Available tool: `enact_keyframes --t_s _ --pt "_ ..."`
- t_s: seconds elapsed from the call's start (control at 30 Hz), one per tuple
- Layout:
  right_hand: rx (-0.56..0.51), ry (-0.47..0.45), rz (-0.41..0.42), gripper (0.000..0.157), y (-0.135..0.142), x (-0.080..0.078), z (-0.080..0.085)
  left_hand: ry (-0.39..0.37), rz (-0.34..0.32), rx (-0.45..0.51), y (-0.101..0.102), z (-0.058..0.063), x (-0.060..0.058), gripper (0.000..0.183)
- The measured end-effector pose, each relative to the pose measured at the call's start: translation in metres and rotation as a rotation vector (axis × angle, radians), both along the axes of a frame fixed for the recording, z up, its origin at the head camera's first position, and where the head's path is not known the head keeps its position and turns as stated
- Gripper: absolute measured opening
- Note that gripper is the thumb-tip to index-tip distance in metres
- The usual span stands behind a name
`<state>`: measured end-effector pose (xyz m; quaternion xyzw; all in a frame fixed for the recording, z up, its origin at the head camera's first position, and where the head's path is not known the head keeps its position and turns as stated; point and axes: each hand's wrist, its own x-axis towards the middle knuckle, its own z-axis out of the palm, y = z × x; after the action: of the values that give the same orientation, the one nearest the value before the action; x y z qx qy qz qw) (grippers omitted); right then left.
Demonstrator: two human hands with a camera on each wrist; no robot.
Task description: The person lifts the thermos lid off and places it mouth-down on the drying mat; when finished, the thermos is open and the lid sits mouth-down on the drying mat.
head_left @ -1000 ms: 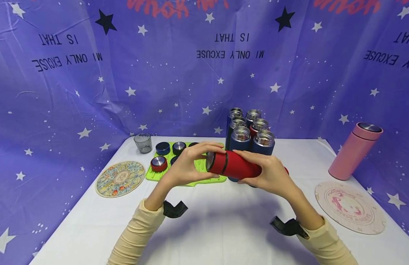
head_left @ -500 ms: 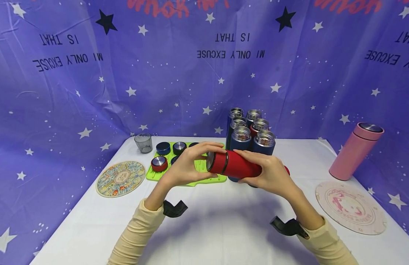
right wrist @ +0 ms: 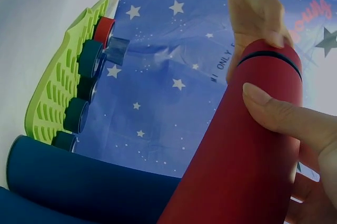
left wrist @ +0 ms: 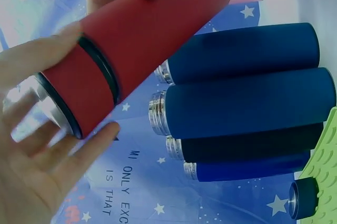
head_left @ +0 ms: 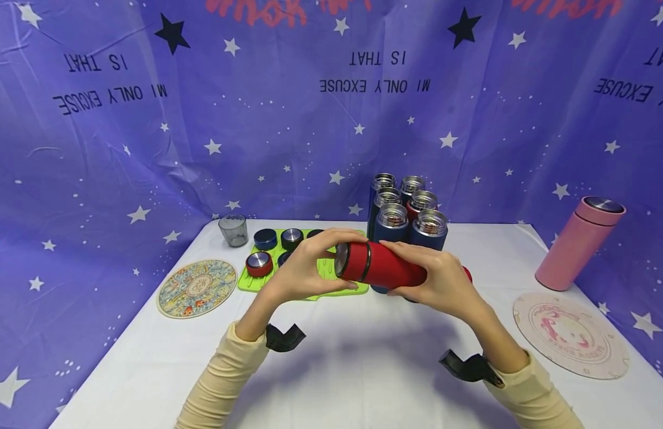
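Note:
A red thermos [head_left: 393, 266] lies tilted in the air, held between both hands over the middle of the table. Its red lid [head_left: 356, 262], with a silver top, sits on the left end above a black ring. My right hand [head_left: 444, 283] grips the body, thumb along it in the right wrist view. The left hand [head_left: 301, 271] has its digits spread loosely around the lid; one digit lies against it in the left wrist view, while another fingertip [left wrist: 113, 129] stands just off its edge. The far end of the body is partly hidden behind the right hand.
Several lidless thermoses [head_left: 391, 223], mostly blue, stand upright behind the held one. Loose lids [head_left: 259, 264] rest on a green mat [head_left: 337, 271] at centre left. Further out are a glass [head_left: 234, 231], a patterned round mat [head_left: 197, 289], a pink thermos [head_left: 578, 247] and a pink round mat [head_left: 573, 336].
Hands and red thermos keep almost the same pose throughout. The whole head view shifts only slightly.

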<state>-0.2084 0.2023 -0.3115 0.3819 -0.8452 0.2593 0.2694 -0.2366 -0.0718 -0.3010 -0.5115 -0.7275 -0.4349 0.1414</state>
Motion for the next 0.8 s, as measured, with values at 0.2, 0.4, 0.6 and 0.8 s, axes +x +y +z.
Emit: enact_keyframes --t_s 0.2,0.4,0.6,0.8 --pt "-0.026 -0.056 0.010 0.082 0.001 0.002 0.000 0.026 -0.040 0.038 0.000 0.014 0.015 0.064" --pt "-0.015 0.019 -0.018 0.081 -0.002 0.004 0.000 -0.132 0.088 0.043 0.000 0.005 0.008 0.063" --pt "-0.004 0.025 -0.027 0.080 -0.001 0.004 0.001 -0.094 0.043 0.020 -0.001 -0.004 -0.003 0.070" --pt "-0.024 -0.067 0.001 0.081 0.002 0.002 0.001 0.022 -0.029 0.015 -0.002 0.002 0.000 0.074"
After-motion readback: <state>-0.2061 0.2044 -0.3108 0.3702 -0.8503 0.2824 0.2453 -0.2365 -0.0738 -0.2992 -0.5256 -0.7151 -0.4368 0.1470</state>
